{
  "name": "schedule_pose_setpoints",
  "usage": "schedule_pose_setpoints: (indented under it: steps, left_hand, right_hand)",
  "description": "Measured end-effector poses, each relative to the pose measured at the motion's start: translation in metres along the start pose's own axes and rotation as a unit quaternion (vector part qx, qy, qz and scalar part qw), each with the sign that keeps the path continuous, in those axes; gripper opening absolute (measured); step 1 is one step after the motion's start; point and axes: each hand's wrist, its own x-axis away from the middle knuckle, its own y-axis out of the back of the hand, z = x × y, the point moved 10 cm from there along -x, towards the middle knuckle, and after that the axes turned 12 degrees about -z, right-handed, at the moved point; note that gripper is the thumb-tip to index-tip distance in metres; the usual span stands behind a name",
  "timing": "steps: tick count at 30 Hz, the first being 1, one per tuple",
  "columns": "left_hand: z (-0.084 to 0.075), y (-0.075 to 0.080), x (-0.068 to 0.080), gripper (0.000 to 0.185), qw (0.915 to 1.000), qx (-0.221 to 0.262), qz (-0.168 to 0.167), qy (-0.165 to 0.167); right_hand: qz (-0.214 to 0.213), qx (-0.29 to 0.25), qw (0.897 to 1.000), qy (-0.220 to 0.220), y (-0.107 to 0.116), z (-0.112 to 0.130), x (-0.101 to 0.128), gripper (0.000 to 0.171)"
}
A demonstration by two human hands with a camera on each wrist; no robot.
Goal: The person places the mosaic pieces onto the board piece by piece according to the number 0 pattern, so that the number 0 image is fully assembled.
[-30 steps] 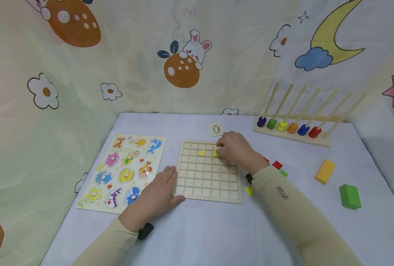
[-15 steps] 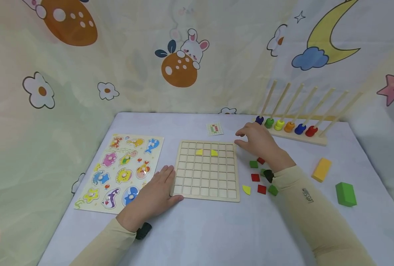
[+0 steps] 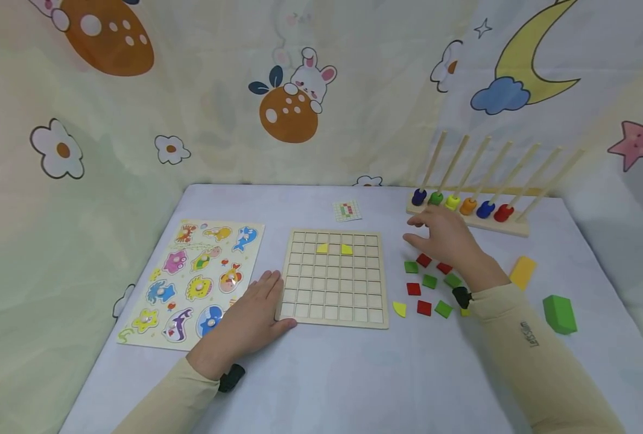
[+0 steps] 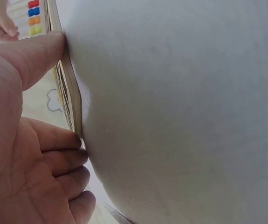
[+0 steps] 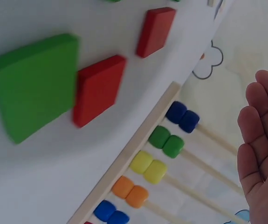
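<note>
Grid board (image 3: 332, 281), pale wood (two yellow pieces (image 3: 346, 249) aboard)

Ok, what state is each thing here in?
Grid board, flat, two yellow pieces set in
Loose tiles, scattered
Card, flat, face up
Animal puzzle, flat, visible slots filled
Bead rack, beads down, rightmost rod bare
Two blocks, apart
Left hand, touching the grid board
Right hand, raised, empty
</note>
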Motion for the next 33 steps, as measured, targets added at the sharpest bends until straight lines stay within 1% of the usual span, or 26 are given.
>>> schedule_pose_setpoints:
  steps: [7, 9, 13, 16, 21, 28, 33]
  left_hand:
    - [0.0, 0.001, 0.001, 0.098, 1.0, -0.001, -0.005, -0.003]
    - [0.001, 0.0, 0.001, 0.099, 1.0, -0.001, 0.0, 0.001]
    - [0.001, 0.001, 0.002, 0.098, 1.0, 0.004, -0.002, 0.001]
    - [0.0, 0.002, 0.002, 0.098, 1.0, 0.003, -0.006, -0.001]
    - [0.0, 0.002, 0.002, 0.098, 1.0, 0.0, -0.004, 0.002]
    - [-0.001, -0.001, 0.001, 0.099, 1.0, -0.004, 0.0, 0.002]
    - [-0.001, -0.002, 0.001, 0.099, 1.0, -0.007, -0.002, 0.0]
  right_hand:
    - [0.016, -0.019, 0.999, -0.034, -0.002, -0.019, 0.012, 0.043]
    - [0.024, -0.021, 0.999, -0.043, -0.004, -0.022, 0.015, 0.044]
    - [0.04, -0.013, 0.998, -0.046, -0.009, -0.027, 0.021, 0.043]
    - [0.045, 0.0, 0.998, -0.037, -0.012, -0.029, 0.024, 0.043]
    - [0.052, 0.02, 0.998, -0.018, -0.014, -0.031, 0.028, 0.041]
    - [0.074, 0.027, 0.997, -0.001, -0.021, -0.03, 0.038, 0.037]
    - [0.077, 0.036, 0.996, 0.007, -0.026, -0.031, 0.041, 0.035]
